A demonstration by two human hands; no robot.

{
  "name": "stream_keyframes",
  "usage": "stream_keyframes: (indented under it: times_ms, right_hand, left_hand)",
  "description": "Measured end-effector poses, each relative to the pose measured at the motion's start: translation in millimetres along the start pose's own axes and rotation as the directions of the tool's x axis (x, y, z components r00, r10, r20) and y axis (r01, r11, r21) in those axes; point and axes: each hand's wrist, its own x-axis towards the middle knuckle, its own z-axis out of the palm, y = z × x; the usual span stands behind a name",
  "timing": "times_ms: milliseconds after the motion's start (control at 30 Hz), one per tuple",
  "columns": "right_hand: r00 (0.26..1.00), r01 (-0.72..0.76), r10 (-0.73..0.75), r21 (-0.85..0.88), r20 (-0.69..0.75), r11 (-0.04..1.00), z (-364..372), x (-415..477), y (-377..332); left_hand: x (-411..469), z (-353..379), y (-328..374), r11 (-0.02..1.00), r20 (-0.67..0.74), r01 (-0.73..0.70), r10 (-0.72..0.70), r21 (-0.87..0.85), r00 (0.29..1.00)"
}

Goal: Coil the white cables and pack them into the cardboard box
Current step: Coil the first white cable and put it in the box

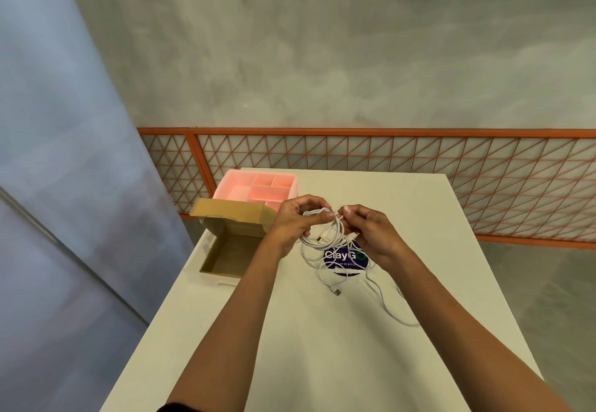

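The white cables (311,244) are thin and long. Some loops make a small ring, pinched by the left hand (296,218) and the right hand (371,234). The rest hangs down in a loose mess. The cardboard box (225,257) is brown, open and empty, just left of them

Matt brown cardboard box (225,258), smooth white cables (325,234), glossy pink plastic organiser (258,187).

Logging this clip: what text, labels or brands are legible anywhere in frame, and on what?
"ClayG", then a green ring half hidden by cables and the right hand: round purple sticker on the table.
Small line beneath it: too blurred to read.
Box: no text visible.
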Motion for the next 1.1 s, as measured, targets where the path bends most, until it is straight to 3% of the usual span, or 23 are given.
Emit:
stream_keyframes:
  times_ms: [167, 400, 700, 933, 1100]
  right_hand:
    - [0.987, -0.159, 0.156, 0.072, 0.036, 0.985, 7, 2, 3]
    - [0.991, -0.133, 0.124, -0.39, -0.049, 0.911, 4, -6, -2]
    - [0.979, -0.181, 0.204, -0.517, -0.013, 0.836, 15, -18, -8]
    - [0.984, -0.1, 0.172, -0.688, 0.037, 0.718, 16, -14, -14]
    - [0.999, -0.03, 0.037, -0.782, -0.009, 0.623, 13, -10, -19]
  left_hand:
    - [-1, -4, -4, 1.0, -0.033, -0.013, 0.013, 0.001, 0.999]
    - [0, -6, -12, 0.995, -0.055, -0.032, 0.038, 0.098, 0.998]
    - [8, -11, -20, 0.955, 0.119, -0.192, 0.168, 0.227, 0.979]
    - [14, -16, -28, 0.892, 0.072, -0.163, 0.146, 0.421, 0.987]
    - [20, -20, -35, 0.804, 0.042, -0.125, 0.124, 0.581, 0.991]
